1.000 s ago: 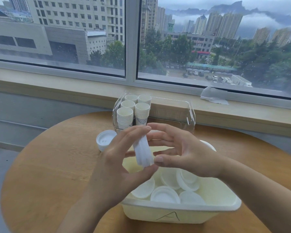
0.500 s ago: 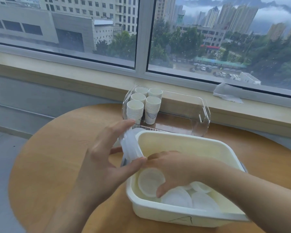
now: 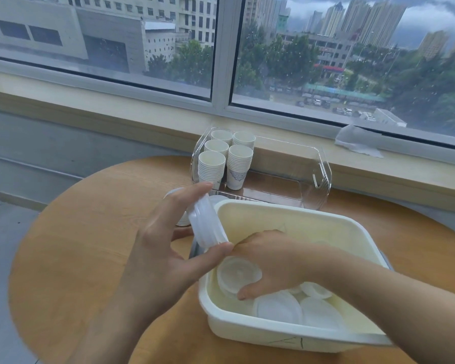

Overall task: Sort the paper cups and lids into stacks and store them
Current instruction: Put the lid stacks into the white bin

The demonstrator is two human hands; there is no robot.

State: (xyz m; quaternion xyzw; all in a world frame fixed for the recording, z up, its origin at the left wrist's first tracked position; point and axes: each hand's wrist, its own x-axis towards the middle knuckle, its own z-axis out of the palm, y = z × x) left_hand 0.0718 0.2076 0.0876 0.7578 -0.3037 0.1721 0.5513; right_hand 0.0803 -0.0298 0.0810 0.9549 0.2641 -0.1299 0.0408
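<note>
The left hand (image 3: 168, 248) pinches a short stack (image 3: 208, 224) of lids on edge, thumb below and forefinger on top, so the stack's axis lies roughly level and its open face turns toward the tub (image 3: 286, 222). The stack hangs just over the tub's near-left rim. The right hand (image 3: 271, 261) is down inside the tub, fingers (image 3: 247, 292) curled round a single lid (image 3: 238, 271) and lifting its edge; that lid lies just below and to the right of the stack. So the coming move is probably a short one: raise the lid up and left, then seat it flat against the stack's face. The right hand is plainly the nearer one.

More loose lids (image 3: 279, 308) lie overlapped in the tub bottom beneath the right wrist. Behind the tub stands a clear bin (image 3: 321, 177) with cups (image 3: 226, 158) stacked at its left end, its right part free for lids. Another lid stack (image 3: 176, 206) sits on the desk (image 3: 90, 232), half hidden behind the left hand. The tub's tall wall is the one thing the lid must clear.
</note>
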